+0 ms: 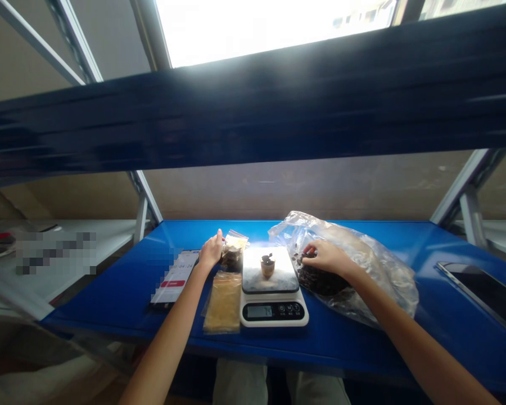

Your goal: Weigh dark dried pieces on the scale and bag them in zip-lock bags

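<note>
My left hand is closed at the left edge of a small zip bag with dark pieces in its lower part. My right hand reaches into the mouth of a large clear plastic bag, fingers pinched at the dark dried pieces in it. Between my hands stands a white kitchen scale, its display lit. On its plate sits a small tan cup with dark pieces showing above the rim. Flat zip bags lie left of the scale.
A phone with a lit screen lies left of my left forearm. Another phone, its screen dark, is at the right. A blue shelf beam crosses above the blue tabletop, and metal posts stand at both sides.
</note>
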`<state>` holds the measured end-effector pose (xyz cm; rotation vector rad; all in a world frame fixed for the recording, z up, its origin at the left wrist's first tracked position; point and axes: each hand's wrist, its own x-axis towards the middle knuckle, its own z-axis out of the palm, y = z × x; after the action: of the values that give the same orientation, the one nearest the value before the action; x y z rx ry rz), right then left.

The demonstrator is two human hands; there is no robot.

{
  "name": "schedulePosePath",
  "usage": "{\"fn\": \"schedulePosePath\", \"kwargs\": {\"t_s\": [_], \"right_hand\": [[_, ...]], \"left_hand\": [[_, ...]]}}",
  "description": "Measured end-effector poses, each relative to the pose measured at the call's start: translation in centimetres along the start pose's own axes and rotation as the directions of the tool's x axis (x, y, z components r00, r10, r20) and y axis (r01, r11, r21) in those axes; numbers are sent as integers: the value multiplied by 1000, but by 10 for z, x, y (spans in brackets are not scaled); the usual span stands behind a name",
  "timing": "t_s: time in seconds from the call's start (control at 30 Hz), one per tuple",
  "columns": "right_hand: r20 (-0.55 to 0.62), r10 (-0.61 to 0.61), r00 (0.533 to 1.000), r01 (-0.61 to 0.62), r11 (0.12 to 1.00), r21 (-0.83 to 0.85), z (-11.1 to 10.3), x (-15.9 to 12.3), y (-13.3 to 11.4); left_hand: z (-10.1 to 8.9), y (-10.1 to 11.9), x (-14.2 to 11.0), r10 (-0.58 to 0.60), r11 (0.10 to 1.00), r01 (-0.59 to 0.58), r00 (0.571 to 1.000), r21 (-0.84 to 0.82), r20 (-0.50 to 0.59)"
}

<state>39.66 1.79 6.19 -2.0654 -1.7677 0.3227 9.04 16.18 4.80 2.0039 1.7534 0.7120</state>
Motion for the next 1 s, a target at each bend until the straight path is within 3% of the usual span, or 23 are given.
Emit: {"fn": "schedulePosePath", "kwargs": {"t_s": [0.53, 1.0], "right_hand": [[-54, 9, 999, -5, 997, 73, 1, -1, 0], [-80, 1, 997, 4, 998, 66, -7, -3, -3]], "left_hand": [[-2, -4, -1, -7, 1000, 8, 1000, -25, 7], [-9, 7, -8, -12, 1000, 13, 999, -16, 35]]}}
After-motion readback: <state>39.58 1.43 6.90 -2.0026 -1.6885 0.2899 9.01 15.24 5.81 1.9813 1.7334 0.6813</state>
